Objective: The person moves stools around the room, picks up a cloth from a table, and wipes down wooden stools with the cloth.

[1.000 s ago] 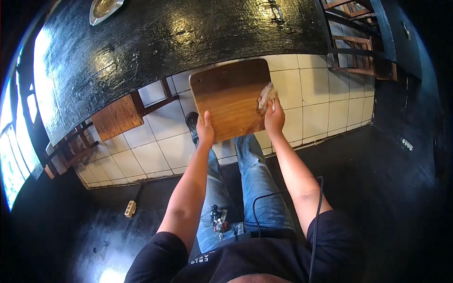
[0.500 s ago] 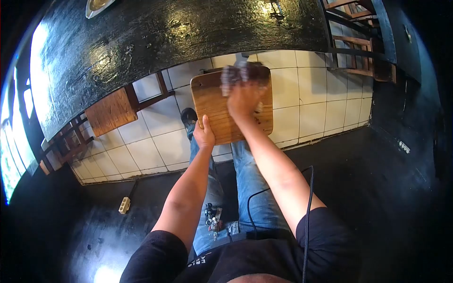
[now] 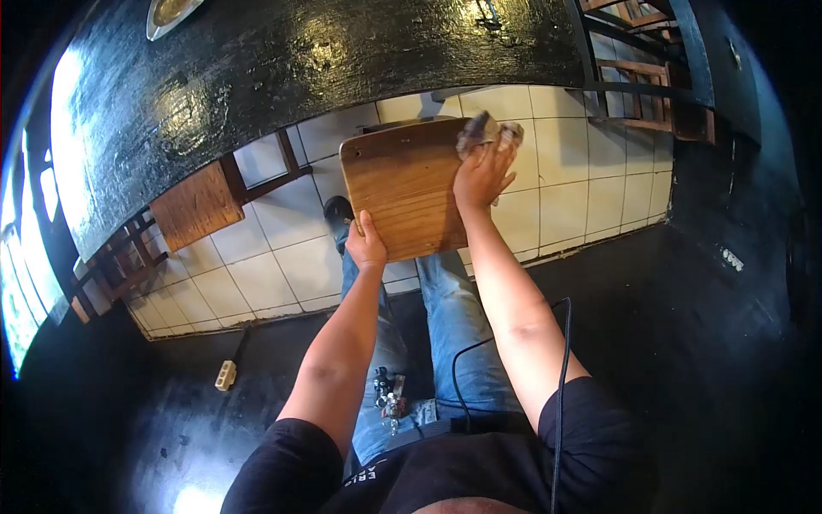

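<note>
A wooden cutting board is held out in front of my legs, its rounded corners and a small hole at the upper left showing. My left hand grips its lower left edge, thumb on the upper face and the other fingers hidden beneath. At the board's right edge is my right hand, pressing a crumpled grey-and-white cloth near the upper right corner. Part of that cloth sticks out past the fingers and is slightly blurred.
A glossy black table spans the far side, with a dish on it. Wooden stools stand beneath and beside it on white floor tiles. A power socket lies at the left, and a black cable hangs by my right arm.
My right hand has moved with the cloth from the upper middle of the board to its right edge. My left hand keeps its grip; the board shifts slightly left.
</note>
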Demonstrator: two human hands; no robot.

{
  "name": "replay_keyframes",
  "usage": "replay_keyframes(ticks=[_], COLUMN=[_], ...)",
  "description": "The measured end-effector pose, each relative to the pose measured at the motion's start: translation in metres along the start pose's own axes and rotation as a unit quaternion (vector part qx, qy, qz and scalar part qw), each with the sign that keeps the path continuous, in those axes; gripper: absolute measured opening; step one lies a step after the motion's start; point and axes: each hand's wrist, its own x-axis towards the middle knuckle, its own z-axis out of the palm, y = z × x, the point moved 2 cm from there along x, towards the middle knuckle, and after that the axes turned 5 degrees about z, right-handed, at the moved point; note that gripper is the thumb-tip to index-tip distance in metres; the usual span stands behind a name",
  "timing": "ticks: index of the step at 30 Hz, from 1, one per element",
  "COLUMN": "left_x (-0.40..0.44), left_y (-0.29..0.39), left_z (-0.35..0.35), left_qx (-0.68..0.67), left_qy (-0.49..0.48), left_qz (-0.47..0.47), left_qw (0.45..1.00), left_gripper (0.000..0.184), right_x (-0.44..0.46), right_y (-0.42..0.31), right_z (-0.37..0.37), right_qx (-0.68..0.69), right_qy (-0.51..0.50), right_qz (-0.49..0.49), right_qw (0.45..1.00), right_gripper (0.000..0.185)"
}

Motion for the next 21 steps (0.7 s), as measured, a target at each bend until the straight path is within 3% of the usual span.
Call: replay_keyframes(ticks=[1, 3, 8, 10, 15, 16, 19, 20, 21], left_x=[-0.003, -0.003, 0.0, 0.0, 0.009, 0.012, 0.01, 0.006, 0.005], left_y=[0.003, -0.006, -0.003, -0.008, -0.039, -0.048, -0.052, -0.02, -0.02], left_z=[-0.002, -0.001, -0.006, -0.007, -0.001, 0.002, 0.008, 0.0, 0.0], left_qx=[0.023, 0.061, 0.024, 0.016, -0.054, -0.122, -0.079, -0.029, -0.024], left_qy=[0.007, 0.012, 0.036, 0.035, 0.057, 0.081, 0.088, 0.085, 0.085], left_qz=[-0.006, -0.018, -0.018, -0.02, 0.008, -0.059, -0.042, -0.057, -0.057], left_qw=[1.0, 0.998, 0.999, 0.999, 0.997, 0.988, 0.992, 0.994, 0.994], left_gripper=[0.055, 0.053, 0.048, 0.047, 0.043, 0.043, 0.044, 0.045, 0.045], right_x=[0.002, -0.02, -0.11, -0.138, -0.138, -0.13, -0.105, -0.1, -0.094], right_y=[0.011, 0.012, 0.01, 0.003, -0.048, -0.065, -0.103, -0.114, -0.125], right_z=[0.0, -0.008, -0.026, -0.02, -0.004, -0.001, 0.004, 0.011, 0.018], right_qx=[0.039, -0.043, -0.038, -0.001, 0.018, 0.033, 0.076, 0.078, 0.088], right_qy=[0.0, -0.028, -0.13, -0.236, -0.256, -0.233, -0.246, -0.249, -0.208], right_qz=[0.061, -0.049, -0.198, -0.294, -0.422, -0.467, -0.421, -0.419, -0.397], right_qw=[0.997, 0.997, 0.971, 0.926, 0.869, 0.853, 0.87, 0.87, 0.89], right_gripper=[0.041, 0.049, 0.049, 0.052, 0.05, 0.048, 0.043, 0.043, 0.042])
